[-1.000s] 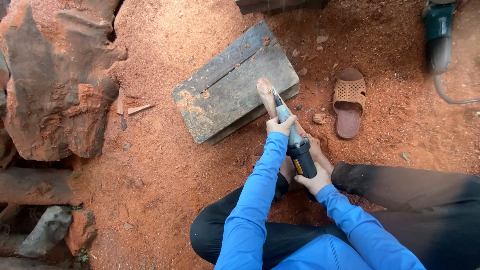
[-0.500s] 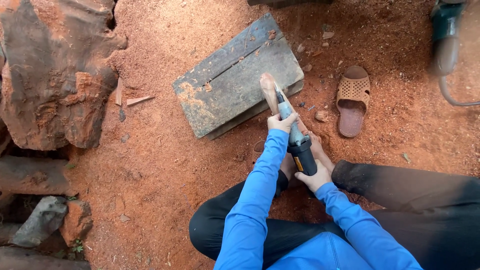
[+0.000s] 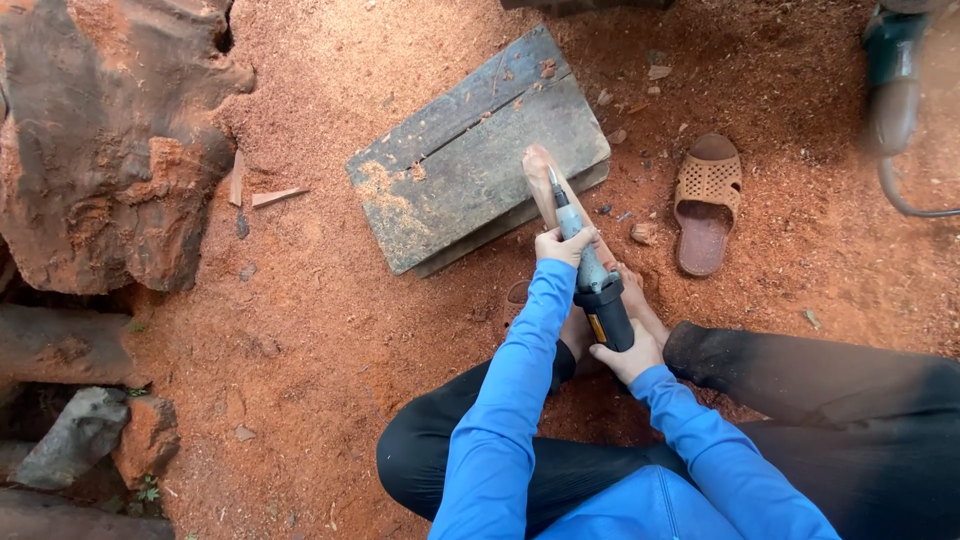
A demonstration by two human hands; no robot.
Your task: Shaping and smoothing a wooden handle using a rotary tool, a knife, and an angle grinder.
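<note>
I sit on reddish sawdust ground in blue sleeves and black trousers. My left hand (image 3: 562,246) grips the front of a slim rotary grinder (image 3: 592,280), grey at the nose and black at the body. My right hand (image 3: 628,358) holds the grinder's black rear end. The tool's tip rests on a pale, narrow piece of carved wood (image 3: 545,182), which leans against a weathered grey wooden board (image 3: 470,160) and runs back under my hands towards my bare foot.
A brown perforated sandal (image 3: 706,200) lies right of the board. A green power tool with a cable (image 3: 890,80) sits at the top right. Large rough wood stumps (image 3: 100,140) and logs (image 3: 70,440) fill the left side. Small wood chips (image 3: 275,196) lie nearby.
The view has shifted slightly. My hands and the grinder stay on the carved wood in nearly the same pose, the tip moving little along the piece.
</note>
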